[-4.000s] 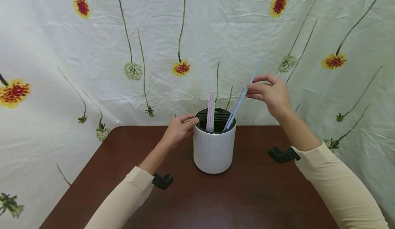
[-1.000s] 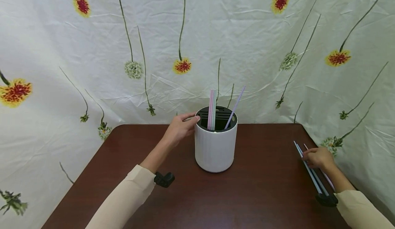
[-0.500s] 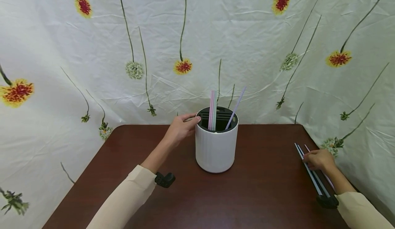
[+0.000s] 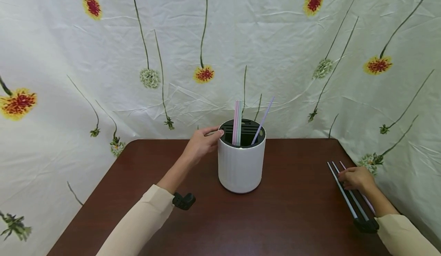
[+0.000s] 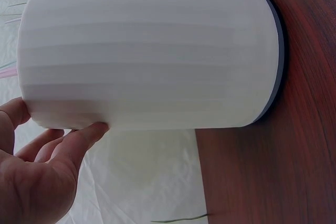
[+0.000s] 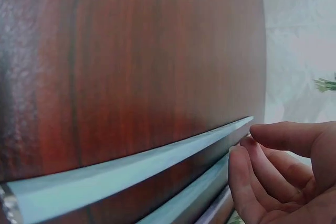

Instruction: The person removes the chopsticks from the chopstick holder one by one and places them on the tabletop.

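1. The white utensil holder [image 4: 240, 171] is standing upright on the brown tabletop [image 4: 286, 210], near the middle of the far edge.
2. The left hand [image 4: 202, 143] is gripping the holder's upper side: the thumb is resting on the rim and the fingers are bending against the outer wall.
3. A black slotted insert [image 4: 250, 128] is filling the holder's mouth.
4. A bundle of pink and pale green chopsticks [image 4: 237, 123] is standing nearly upright in the insert, its exact count being hard to tell.
5. One purple chopstick [image 4: 263, 118] is leaning in the same holder, its top tilting towards the tabletop's right edge.
6. Near that right edge, an outer pale blue chopstick [image 4: 344, 194], a second blue chopstick [image 4: 358, 205] and a pinkish-lilac chopstick [image 4: 368, 203] are lying side by side with gaps between them, running roughly along the edge.
7. The right hand [image 4: 357, 178] is reaching low over these three, fingers curling loosely, thumb and fingertips lying close together beside the second blue one; whether they are pinching it, I cannot tell.
8. Black wrist devices [image 4: 184, 201] are sitting by both cream sleeves [image 4: 138, 221].
9. A white flower-printed cloth [image 4: 275, 37] is hanging behind the tabletop's far edge.
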`<action>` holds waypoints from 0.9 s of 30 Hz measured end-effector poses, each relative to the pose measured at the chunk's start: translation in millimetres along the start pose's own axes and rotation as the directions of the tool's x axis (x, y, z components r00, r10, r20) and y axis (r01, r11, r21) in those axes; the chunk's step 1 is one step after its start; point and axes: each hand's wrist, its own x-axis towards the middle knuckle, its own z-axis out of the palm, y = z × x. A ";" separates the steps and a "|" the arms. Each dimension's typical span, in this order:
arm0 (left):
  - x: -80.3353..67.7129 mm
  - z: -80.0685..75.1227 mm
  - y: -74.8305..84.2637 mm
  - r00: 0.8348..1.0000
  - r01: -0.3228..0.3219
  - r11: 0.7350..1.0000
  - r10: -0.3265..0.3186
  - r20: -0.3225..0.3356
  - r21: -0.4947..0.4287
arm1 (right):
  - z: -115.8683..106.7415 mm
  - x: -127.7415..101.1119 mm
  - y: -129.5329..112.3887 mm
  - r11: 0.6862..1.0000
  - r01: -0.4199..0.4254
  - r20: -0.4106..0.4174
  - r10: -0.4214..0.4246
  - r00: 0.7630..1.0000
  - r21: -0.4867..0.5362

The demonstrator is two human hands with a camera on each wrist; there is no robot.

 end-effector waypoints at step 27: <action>-0.7 0.0 1.5 1.000 0.008 1.000 -0.008 0.000 0.024 | 7.8 -26.0 -169.4 0.844 0.222 -0.035 -0.236 0.971 0.489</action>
